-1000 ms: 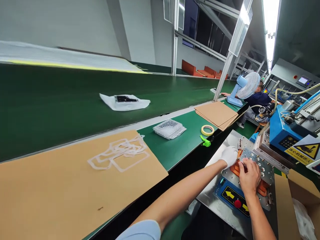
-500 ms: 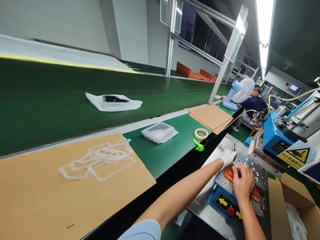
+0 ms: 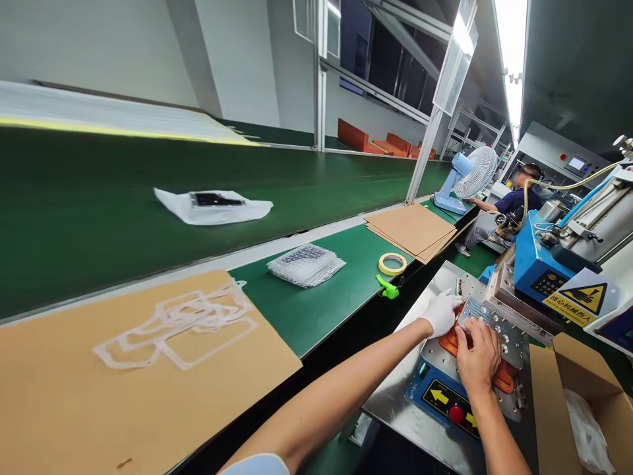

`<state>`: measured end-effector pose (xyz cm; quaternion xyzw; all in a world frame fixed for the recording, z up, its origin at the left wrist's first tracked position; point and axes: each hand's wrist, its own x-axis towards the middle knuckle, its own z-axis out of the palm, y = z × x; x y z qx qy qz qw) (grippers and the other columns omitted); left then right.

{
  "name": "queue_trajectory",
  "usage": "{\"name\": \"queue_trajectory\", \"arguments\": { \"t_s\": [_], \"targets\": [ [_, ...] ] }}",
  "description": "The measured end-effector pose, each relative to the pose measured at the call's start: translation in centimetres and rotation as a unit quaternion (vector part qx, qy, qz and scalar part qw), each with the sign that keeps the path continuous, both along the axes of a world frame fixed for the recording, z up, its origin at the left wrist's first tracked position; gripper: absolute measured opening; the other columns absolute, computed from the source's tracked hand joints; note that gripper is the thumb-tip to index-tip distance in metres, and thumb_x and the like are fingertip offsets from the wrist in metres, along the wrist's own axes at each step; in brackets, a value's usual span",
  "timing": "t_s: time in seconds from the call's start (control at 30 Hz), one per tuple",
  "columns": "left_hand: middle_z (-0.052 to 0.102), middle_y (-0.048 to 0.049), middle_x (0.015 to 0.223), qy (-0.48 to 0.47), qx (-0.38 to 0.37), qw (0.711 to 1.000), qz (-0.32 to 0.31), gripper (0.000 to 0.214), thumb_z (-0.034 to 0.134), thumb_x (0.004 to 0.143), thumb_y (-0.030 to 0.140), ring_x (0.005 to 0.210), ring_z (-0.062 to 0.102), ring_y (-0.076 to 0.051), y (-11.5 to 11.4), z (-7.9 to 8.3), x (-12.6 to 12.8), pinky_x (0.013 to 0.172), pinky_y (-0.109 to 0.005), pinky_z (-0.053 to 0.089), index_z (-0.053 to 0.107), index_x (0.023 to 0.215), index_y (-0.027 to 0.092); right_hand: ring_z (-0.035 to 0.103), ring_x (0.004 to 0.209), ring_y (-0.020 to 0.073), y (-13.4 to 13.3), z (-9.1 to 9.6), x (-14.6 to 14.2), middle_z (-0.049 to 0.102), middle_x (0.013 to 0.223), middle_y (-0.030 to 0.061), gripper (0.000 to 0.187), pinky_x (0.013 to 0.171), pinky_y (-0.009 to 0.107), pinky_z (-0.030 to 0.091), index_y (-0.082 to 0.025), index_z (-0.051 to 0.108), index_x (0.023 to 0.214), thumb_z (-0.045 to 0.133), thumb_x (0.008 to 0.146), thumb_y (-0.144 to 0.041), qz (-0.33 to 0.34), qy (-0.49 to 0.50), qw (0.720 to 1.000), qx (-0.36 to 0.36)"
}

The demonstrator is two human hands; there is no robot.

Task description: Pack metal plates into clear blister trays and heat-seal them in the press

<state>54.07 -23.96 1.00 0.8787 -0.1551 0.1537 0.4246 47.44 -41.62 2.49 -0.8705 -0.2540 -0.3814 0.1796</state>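
My left hand (image 3: 442,313) wears a white glove and rests with curled fingers on the left edge of an orange part (image 3: 504,379) seated in a metal fixture. My bare right hand (image 3: 477,356) lies over the same orange part, its fingers bent and pressing at the edge of the studded metal plate (image 3: 499,324) above it. Below my hands sits a blue control panel (image 3: 445,399) with yellow arrows and a red button (image 3: 455,413). What lies under the fingers is hidden.
A green conveyor belt (image 3: 99,191) carries a white bag (image 3: 212,206). On the bench lie brown paper with white frames (image 3: 178,323), a bubble-wrap stack (image 3: 306,264), a tape roll (image 3: 392,264), a green tool (image 3: 388,289), and cardboard sheets (image 3: 410,229). An open carton (image 3: 588,396) stands at the right. A seated person (image 3: 509,204) and a fan (image 3: 467,177) are beyond.
The view has swung slightly right, so the bench items shift left. The bag on the belt has drifted left. Both hands stay on the orange part in the fixture.
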Motion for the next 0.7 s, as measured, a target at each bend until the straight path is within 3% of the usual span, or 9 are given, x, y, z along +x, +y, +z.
{"name": "queue_trajectory", "arguments": {
  "t_s": [0.13, 0.23, 0.33, 0.4, 0.47, 0.57, 0.63, 0.7],
  "targets": [
    [0.072, -0.0064, 0.145, 0.005, -0.038, 0.998, -0.058, 0.057, 0.064, 0.077, 0.013, 0.142, 0.059, -0.03, 0.1, 0.9, -0.7, 0.136, -0.046, 0.02, 0.077, 0.131, 0.025, 0.069, 0.114, 0.0345, 0.1, -0.3, 0.3, 0.081, 0.119, 0.0115, 0.032, 0.102, 0.049, 0.049, -0.023, 0.079, 0.114, 0.062, 0.107, -0.049, -0.002, -0.01, 1.0, 0.005],
    [0.069, -0.0083, 0.149, 0.019, -0.083, 0.995, -0.052, 0.064, 0.064, 0.074, 0.013, 0.144, 0.058, -0.03, 0.2, 1.7, -1.4, 0.133, -0.047, 0.028, 0.075, 0.136, 0.023, 0.068, 0.119, 0.0343, -0.3, 0.5, 0.1, 0.079, 0.124, 0.011, 0.032, 0.105, 0.051, 0.051, -0.023, 0.077, 0.121, 0.06, 0.108, -0.046, 0.044, 0.005, 0.999, -0.006],
    [0.065, -0.012, 0.154, 0.05, -0.152, 0.987, 0.0, 0.065, 0.059, 0.08, 0.013, 0.145, 0.058, -0.028, 0.5, 1.2, -3.3, 0.13, -0.043, 0.035, 0.068, 0.145, 0.019, 0.058, 0.138, 0.0334, -3.3, 1.7, -1.1, 0.073, 0.138, 0.0118, 0.034, 0.117, 0.054, 0.047, -0.022, 0.073, 0.131, 0.058, 0.109, -0.042, 0.101, 0.016, 0.995, 0.006],
    [0.058, -0.0154, 0.16, 0.086, -0.202, 0.974, 0.054, 0.068, 0.054, 0.085, 0.014, 0.149, 0.055, -0.029, 0.9, -0.3, -5.7, 0.13, -0.045, 0.036, 0.06, 0.153, 0.015, 0.054, 0.144, 0.0332, -7.1, 1.7, -2.5, 0.069, 0.145, 0.0138, 0.038, 0.121, 0.055, 0.043, -0.021, 0.071, 0.135, 0.059, 0.108, -0.044, 0.069, 0.012, 0.995, 0.076],
    [0.053, -0.0183, 0.164, 0.123, -0.238, 0.958, 0.097, 0.073, 0.053, 0.086, 0.014, 0.151, 0.053, -0.03, 1.3, -2.5, -8.9, 0.13, -0.046, 0.037, 0.051, 0.159, 0.013, 0.059, 0.139, 0.0332, -11.8, 0.2, -4.2, 0.068, 0.145, 0.0173, 0.045, 0.119, 0.054, 0.046, -0.019, 0.069, 0.137, 0.056, 0.108, -0.05, -0.011, 0.026, 0.982, 0.184],
    [0.052, -0.018, 0.165, 0.173, -0.278, 0.936, 0.128, 0.079, 0.052, 0.084, 0.01, 0.153, 0.052, -0.026, 1.3, -5.8, -14.1, 0.129, -0.04, 0.04, 0.044, 0.162, 0.014, 0.07, 0.125, 0.0351, -17.2, -4.5, -7.5, 0.074, 0.134, 0.0211, 0.065, 0.105, 0.051, 0.056, -0.016, 0.069, 0.135, 0.046, 0.105, -0.068, -0.121, 0.119, 0.93, 0.325],
    [0.05, -0.0162, 0.166, 0.199, -0.302, 0.921, 0.144, 0.078, 0.047, 0.085, 0.007, 0.153, 0.051, -0.023, 0.1, -7.1, -17.0, 0.126, -0.035, 0.043, 0.042, 0.163, 0.014, 0.075, 0.117, 0.0361, -18.0, -8.3, -9.8, 0.077, 0.127, 0.0207, 0.07, 0.095, 0.049, 0.061, -0.017, 0.071, 0.131, 0.045, 0.101, -0.075, -0.128, 0.194, 0.904, 0.359],
    [0.051, -0.0153, 0.166, 0.227, -0.266, 0.924, 0.156, 0.077, 0.041, 0.088, 0.007, 0.152, 0.053, -0.022, -1.9, -7.7, -19.1, 0.123, -0.035, 0.047, 0.038, 0.164, 0.013, 0.078, 0.113, 0.0357, -16.4, -11.4, -12.0, 0.079, 0.124, 0.0189, 0.066, 0.089, 0.046, 0.064, -0.019, 0.073, 0.128, 0.05, 0.098, -0.074, -0.107, 0.236, 0.893, 0.368]
  ]
}}
